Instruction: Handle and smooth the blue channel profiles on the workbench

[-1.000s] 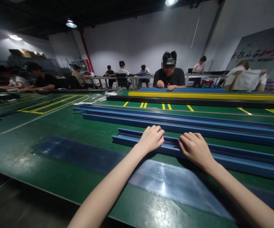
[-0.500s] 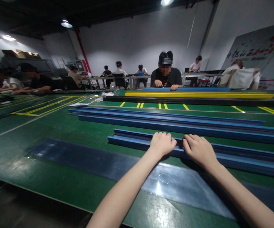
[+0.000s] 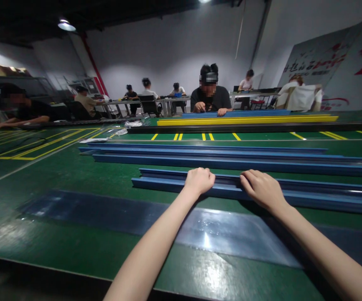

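Observation:
A long blue channel-shaped profile (image 3: 162, 184) lies across the green table, its hollow side up. My left hand (image 3: 200, 180) is closed over it, left of its middle, with the fingers curled into the channel. Farther right, my right hand (image 3: 261, 188) grips the same profile, thumb on the near side and fingertips hidden behind the rim. Between the two hands a short stretch of the channel shows. Closer to me, under my forearms, a clear plastic sleeve (image 3: 112, 213) lies flat on the tabletop.
More blue profiles (image 3: 168, 160) lie parallel just beyond. Past them are a black profile (image 3: 262, 127) and a yellow profile (image 3: 246, 120). Across the table a co-worker (image 3: 210, 96) handles another blue profile (image 3: 240, 113). Yellow tape lines mark the green tabletop (image 3: 62, 171).
My left hand has shifted left along the profile, widening the gap between my hands. The whole view has turned slightly to the right.

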Demonstrator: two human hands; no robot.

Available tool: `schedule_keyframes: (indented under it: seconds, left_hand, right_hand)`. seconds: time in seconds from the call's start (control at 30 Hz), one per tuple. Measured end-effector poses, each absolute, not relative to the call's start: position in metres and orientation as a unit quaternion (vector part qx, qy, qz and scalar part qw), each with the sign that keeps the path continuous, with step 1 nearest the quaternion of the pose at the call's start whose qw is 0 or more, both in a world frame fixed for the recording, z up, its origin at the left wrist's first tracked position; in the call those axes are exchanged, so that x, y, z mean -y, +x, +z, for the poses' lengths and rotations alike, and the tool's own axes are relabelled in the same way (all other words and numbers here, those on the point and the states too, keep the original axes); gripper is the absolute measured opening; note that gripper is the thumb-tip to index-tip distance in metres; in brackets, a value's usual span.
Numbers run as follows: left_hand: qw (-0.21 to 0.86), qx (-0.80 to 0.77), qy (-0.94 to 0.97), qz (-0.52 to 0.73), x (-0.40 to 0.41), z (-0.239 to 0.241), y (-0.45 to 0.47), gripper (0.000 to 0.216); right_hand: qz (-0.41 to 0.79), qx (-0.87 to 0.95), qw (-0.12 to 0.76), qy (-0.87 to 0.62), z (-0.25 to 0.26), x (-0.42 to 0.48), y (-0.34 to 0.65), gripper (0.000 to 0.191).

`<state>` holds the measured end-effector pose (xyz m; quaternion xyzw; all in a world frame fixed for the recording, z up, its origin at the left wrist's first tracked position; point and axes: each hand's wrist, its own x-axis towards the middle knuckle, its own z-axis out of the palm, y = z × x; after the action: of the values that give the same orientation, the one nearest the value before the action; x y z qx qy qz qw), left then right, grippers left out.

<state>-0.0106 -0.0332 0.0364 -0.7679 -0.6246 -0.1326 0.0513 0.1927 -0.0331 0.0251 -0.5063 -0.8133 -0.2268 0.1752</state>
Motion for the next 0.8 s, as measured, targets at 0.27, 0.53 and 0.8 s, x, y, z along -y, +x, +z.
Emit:
schedule_keyframes:
  seconds: [0.27,0.53,0.8]
  left_hand:
    - [0.085,0.645,-0.752,-0.105,0.030,0.038,-0.075,0.033]
    - [0.089,0.652,-0.748,-0.085,0.029,0.042,-0.114,0.033]
    - [0.144,0.614,-0.772,-0.076,0.029,0.043,-0.110,0.031]
  right_hand:
    - [-0.238,0.809,0.174,-0.508,0.019,0.022,0.232,0.040]
    - [-0.248,0.787,0.172,-0.538,0.013,0.018,0.240,0.038]
    - [-0.253,0.772,0.169,-0.559,0.016,0.019,0.218,0.036]
